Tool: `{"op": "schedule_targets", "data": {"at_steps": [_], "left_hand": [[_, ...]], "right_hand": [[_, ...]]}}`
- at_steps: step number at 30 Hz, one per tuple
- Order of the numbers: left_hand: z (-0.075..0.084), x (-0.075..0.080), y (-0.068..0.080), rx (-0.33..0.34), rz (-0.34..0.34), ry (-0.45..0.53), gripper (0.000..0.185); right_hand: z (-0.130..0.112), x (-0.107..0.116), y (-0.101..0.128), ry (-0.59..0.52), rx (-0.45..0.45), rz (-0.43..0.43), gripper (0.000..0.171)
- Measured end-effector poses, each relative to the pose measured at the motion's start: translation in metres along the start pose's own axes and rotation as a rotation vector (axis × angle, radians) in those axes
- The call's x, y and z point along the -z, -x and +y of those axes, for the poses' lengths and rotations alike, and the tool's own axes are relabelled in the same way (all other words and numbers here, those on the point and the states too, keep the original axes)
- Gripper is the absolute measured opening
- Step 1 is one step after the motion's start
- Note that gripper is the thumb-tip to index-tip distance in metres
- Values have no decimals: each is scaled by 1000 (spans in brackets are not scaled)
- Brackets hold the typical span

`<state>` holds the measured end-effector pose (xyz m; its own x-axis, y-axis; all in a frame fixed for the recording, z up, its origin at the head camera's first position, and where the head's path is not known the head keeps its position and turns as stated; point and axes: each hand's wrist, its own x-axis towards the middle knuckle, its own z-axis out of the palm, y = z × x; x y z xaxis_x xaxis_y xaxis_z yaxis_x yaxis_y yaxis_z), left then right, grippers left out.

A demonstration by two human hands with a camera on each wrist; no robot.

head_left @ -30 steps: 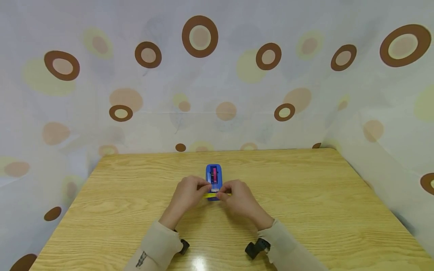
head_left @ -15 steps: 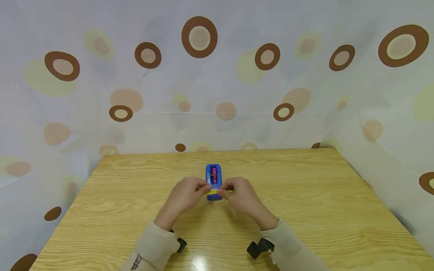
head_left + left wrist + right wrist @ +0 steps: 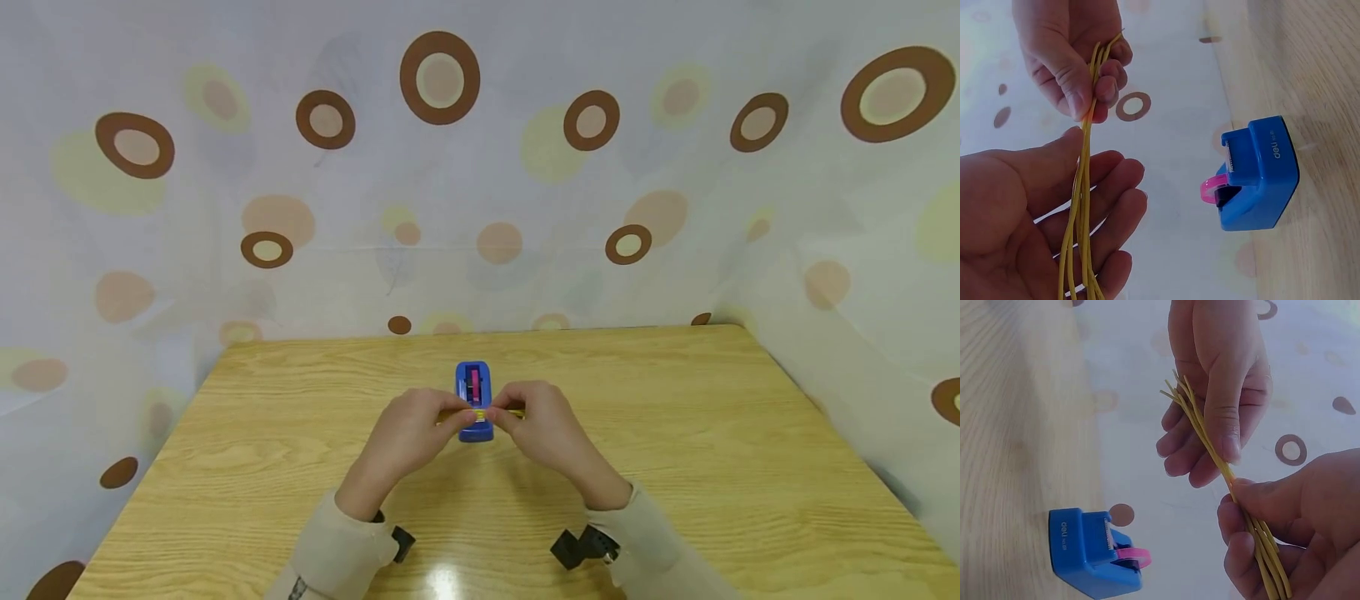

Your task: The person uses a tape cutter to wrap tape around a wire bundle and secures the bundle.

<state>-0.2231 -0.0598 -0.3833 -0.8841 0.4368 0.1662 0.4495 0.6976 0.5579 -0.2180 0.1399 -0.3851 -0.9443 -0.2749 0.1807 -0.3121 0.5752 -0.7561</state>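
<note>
Both hands hold one bundle of thin yellow wire-like strands [image 3: 1085, 181] in front of the person. My left hand [image 3: 412, 433] pinches it between thumb and forefinger; in the left wrist view its other fingers lie loosely behind the strands. My right hand [image 3: 542, 429] pinches the bundle just beside the left, the two thumb tips almost meeting. Splayed strand ends [image 3: 1179, 390] stick out past the left hand in the right wrist view. Beneath and behind the bundle stands a blue tape dispenser [image 3: 475, 433] with a pink core [image 3: 1213, 187] and a toothed cutter [image 3: 1229, 156].
The dispenser rests on a wood-grain table [image 3: 300, 417]. A pale cloth with brown ring patterns [image 3: 438, 77] hangs behind the table and along its sides. Each wrist wears a black camera mount [image 3: 581, 547].
Both hands have shifted slightly away from the person, taking the bundle from the dispenser's front end to around its cutter. The dispenser has stayed in place.
</note>
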Motion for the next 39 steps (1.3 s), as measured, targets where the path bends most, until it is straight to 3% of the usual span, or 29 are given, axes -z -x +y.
{"op": "schedule_targets", "data": {"at_steps": [20, 27, 32, 39], "left_hand": [[23, 16, 11, -75, 119, -106, 20], [33, 22, 17, -152, 258, -193, 14], [42, 27, 21, -188, 337, -235, 11], [50, 33, 27, -236, 381, -263, 8]], "right_hand": [[-30, 14, 13, 58, 98, 81, 9], [-38, 17, 17, 53, 134, 121, 8], [-45, 21, 22, 74, 202, 178, 6], [-51, 26, 27, 165, 355, 262, 3]]}}
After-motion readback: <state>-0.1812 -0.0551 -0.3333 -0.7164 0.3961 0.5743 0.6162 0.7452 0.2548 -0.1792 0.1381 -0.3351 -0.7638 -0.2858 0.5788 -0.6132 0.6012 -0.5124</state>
